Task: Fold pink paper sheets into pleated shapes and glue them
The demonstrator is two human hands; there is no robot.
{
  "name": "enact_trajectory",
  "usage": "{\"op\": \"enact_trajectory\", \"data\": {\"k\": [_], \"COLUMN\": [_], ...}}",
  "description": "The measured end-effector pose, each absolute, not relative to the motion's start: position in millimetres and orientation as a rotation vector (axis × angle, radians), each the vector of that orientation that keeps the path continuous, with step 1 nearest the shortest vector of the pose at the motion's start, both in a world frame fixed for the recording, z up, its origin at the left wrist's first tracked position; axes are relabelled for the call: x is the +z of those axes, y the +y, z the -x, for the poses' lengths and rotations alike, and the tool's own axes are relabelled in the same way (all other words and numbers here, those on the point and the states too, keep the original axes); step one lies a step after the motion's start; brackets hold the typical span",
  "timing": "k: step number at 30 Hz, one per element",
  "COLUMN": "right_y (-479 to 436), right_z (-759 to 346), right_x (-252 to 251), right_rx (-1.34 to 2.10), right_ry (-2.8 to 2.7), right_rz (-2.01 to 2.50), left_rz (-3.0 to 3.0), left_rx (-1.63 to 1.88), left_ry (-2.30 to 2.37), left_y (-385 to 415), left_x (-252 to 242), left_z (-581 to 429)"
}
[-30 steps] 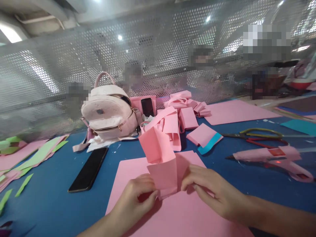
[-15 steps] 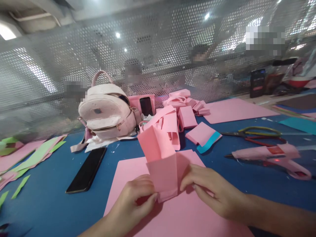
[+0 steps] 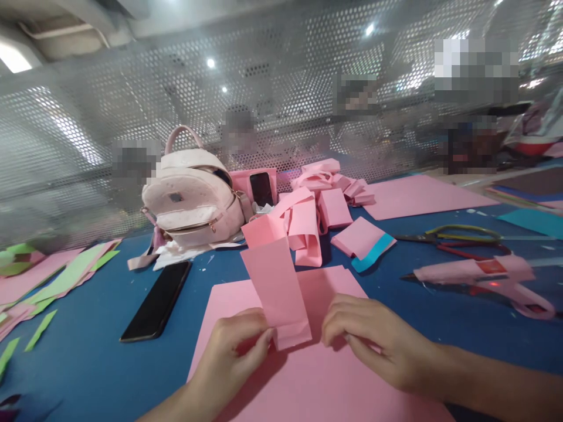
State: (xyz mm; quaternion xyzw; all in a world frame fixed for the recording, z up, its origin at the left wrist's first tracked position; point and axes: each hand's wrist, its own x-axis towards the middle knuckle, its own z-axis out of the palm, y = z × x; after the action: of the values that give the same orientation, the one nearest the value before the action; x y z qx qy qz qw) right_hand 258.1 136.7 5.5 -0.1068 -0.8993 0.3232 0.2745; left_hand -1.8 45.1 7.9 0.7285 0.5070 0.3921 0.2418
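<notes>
A folded pink paper piece (image 3: 277,281) stands tilted to the left over a large pink sheet (image 3: 325,375). My left hand (image 3: 240,346) pinches its lower left corner between thumb and fingers. Just right of the piece, my right hand (image 3: 369,334) rests over the sheet with curled fingers, thumb and fingertips close together; a small gap separates it from the piece, and nothing shows in it. A narrow fold runs along the piece's bottom edge.
Behind stand a white backpack (image 3: 189,196) and a heap of pink paper strips (image 3: 308,217). A black phone (image 3: 156,302) lies left. Scissors (image 3: 461,237) and a pink glue gun (image 3: 488,278) lie right. Green paper strips (image 3: 65,275) are far left.
The folded pink piece has turned and leaned to the left, so its front face looks longer and flatter. My right hand is now apart from it; my left hand has shifted slightly left with it.
</notes>
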Motion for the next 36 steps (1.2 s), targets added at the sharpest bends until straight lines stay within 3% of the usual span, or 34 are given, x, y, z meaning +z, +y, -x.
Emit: {"op": "enact_trajectory", "data": {"k": [16, 29, 36], "right_y": [134.5, 127.1, 127.6], "right_z": [-256.6, -255.7, -257.2], "right_x": [0.7, 1.6, 4.6], "right_rx": [0.790, 0.395, 0.514], "right_ry": [-2.564, -2.592, -2.592], "right_rz": [0.203, 0.042, 0.164], "left_rz": [-2.002, -1.963, -1.996], "left_rx": [1.138, 1.162, 1.156], "left_ry": [1.502, 1.478, 1.520], "left_y": [46.5, 43.9, 44.3], "left_x": [12.4, 13.6, 12.7], "left_z": [3.8, 5.0, 3.6]}}
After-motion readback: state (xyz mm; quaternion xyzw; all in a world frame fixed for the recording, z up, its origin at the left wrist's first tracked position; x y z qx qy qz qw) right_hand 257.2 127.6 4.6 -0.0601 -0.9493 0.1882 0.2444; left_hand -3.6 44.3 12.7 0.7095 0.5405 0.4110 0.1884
